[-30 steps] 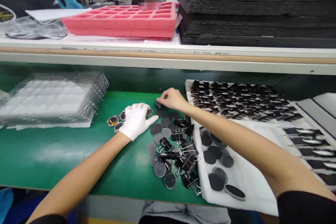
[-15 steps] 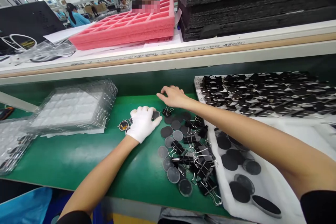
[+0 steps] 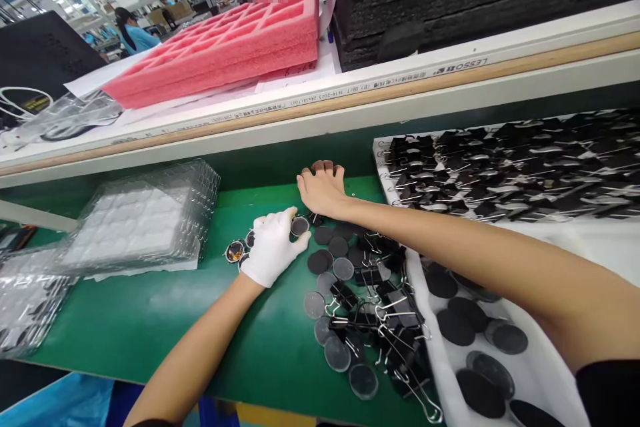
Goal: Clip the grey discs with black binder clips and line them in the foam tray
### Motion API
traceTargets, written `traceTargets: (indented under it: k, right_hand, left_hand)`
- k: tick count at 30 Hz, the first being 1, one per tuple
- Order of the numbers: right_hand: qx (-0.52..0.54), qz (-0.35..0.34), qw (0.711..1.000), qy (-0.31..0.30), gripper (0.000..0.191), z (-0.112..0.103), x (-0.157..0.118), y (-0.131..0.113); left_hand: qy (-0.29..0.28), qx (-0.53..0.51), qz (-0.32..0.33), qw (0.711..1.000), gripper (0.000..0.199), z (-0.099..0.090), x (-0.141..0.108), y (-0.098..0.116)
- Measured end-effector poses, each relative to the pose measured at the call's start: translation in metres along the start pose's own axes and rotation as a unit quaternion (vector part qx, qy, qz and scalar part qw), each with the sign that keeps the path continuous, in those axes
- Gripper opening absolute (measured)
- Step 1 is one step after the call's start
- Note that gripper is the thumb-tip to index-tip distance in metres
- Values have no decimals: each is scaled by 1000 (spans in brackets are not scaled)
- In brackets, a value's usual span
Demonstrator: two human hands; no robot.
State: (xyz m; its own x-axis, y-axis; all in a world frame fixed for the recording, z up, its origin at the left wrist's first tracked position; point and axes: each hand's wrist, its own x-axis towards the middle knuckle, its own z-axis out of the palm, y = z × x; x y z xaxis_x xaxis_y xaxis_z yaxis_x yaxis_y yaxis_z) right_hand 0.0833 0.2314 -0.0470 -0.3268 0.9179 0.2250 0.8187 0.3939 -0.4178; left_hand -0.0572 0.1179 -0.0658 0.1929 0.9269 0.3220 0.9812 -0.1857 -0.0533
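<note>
My left hand (image 3: 273, 247), in a white glove, has thumb and forefinger curved around a small round disc (image 3: 299, 226) with a dark face and pale rim. Partly hidden behind that glove are several round parts, one a ring-edged part (image 3: 235, 251) with orange inside. My bare right hand (image 3: 323, 192) is palm down by the back panel, fingers spread, nothing visible in it. Just under its wrist shows a black binder clip (image 3: 315, 219). Closer to me lie loose dark discs (image 3: 339, 246), clear-faced discs (image 3: 337, 352) and a heap of black binder clips (image 3: 400, 313).
Stacked clear plastic trays (image 3: 145, 213) stand on the left of the green table (image 3: 165, 320). To the right, a white-lined tray (image 3: 435, 373) holds discs, with rows of clipped pieces (image 3: 515, 167) behind. A shelf edge (image 3: 320, 107) crosses above, carrying pink foam (image 3: 215, 47) and black foam (image 3: 475, 0).
My right hand has turned flatter, its fingers spreading toward the back panel. The disc at my left fingertips shows more fully. The camera view has shifted and tilted slightly.
</note>
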Motion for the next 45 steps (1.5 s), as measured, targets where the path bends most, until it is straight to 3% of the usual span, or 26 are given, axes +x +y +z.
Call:
traceTargets:
  k: [4, 10, 18, 34, 45]
  right_hand:
    - [-3, 0, 999, 38, 46, 3, 9, -7]
    - [5, 29, 999, -45, 48, 5, -8, 0]
    - [23, 97, 994, -37, 50, 15, -13, 12]
    - [25, 122, 992, 15, 49, 25, -13, 19]
    - [5, 136, 991, 7, 49, 27, -13, 21]
  left_hand:
    - [-11, 8, -7, 1000, 46, -1, 1, 2]
    - [-28, -10, 2, 1000, 47, -4, 2, 1]
    - [-62, -43, -3, 997, 56, -6, 0, -1]
    - [4, -243, -26, 970, 66, 5, 0, 4]
    - [3, -312, -51, 949, 71, 9, -1, 2]
